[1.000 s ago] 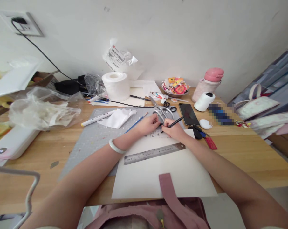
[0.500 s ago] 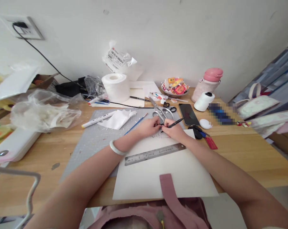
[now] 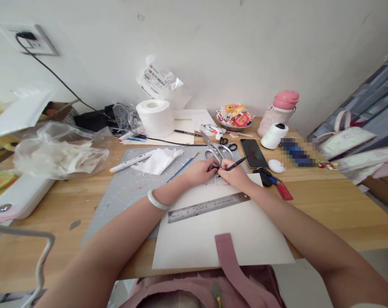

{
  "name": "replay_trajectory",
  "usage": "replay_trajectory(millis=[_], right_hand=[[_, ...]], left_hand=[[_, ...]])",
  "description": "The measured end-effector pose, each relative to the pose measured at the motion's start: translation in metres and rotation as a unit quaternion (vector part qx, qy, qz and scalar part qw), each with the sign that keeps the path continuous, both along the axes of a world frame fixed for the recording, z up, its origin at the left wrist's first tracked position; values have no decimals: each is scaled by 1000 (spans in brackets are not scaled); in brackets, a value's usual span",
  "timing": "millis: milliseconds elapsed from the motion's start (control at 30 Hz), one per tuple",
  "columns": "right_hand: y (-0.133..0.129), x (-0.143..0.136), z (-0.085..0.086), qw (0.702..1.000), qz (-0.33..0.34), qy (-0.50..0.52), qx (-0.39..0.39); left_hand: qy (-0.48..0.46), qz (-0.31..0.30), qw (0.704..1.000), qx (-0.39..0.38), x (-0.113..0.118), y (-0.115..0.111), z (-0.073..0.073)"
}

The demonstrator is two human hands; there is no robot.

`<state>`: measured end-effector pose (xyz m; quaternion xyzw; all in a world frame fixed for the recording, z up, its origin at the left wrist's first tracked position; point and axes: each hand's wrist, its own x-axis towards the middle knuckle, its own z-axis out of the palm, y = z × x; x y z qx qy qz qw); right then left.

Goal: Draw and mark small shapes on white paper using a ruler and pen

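Note:
My right hand (image 3: 234,174) is closed around a black pen (image 3: 237,164), its rear end pointing up and to the right. Close beside it, my left hand (image 3: 200,172) has its fingers curled together at a small dark thing (image 3: 216,167) too small to name. Both hands are over the far part of a white sheet of paper (image 3: 219,231), where some line drawing (image 3: 210,183) shows under them. A steel ruler (image 3: 208,207) lies slanted across the sheet, below the hands. Just beyond my fingers rest silver scissors (image 3: 224,152).
A grey cutting mat (image 3: 117,205) extends under the paper, with a blue pencil (image 3: 183,166), a white marker (image 3: 132,160) and a crumpled tissue (image 3: 160,160) on it. A phone (image 3: 254,153), a thread spool (image 3: 274,136) and a pink bottle (image 3: 279,111) stand or lie to the right.
Both hands stay at nearly the same spot, still close together. The pen has shifted very slightly in my right hand; the ruler and paper have not moved.

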<state>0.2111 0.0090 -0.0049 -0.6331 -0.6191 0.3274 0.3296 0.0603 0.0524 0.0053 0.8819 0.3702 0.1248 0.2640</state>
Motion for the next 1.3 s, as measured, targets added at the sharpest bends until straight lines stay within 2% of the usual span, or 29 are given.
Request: replay_trajectory(millis=[333, 633, 867, 1067, 1300], right_hand=[[0, -1, 3, 1000, 0, 5, 0], [-1, 3, 9, 998, 30, 18, -53], [-1, 3, 9, 997, 43, 19, -64], [-1, 4, 9, 997, 44, 24, -63], [-1, 3, 7, 999, 38, 15, -17]], left_hand=[[12, -9, 1000, 18, 0, 1, -3], [21, -11, 999, 26, 0, 0, -3], [25, -10, 999, 26, 0, 0, -2], [31, -6, 999, 21, 0, -1, -1], [24, -11, 999, 25, -1, 0, -3]])
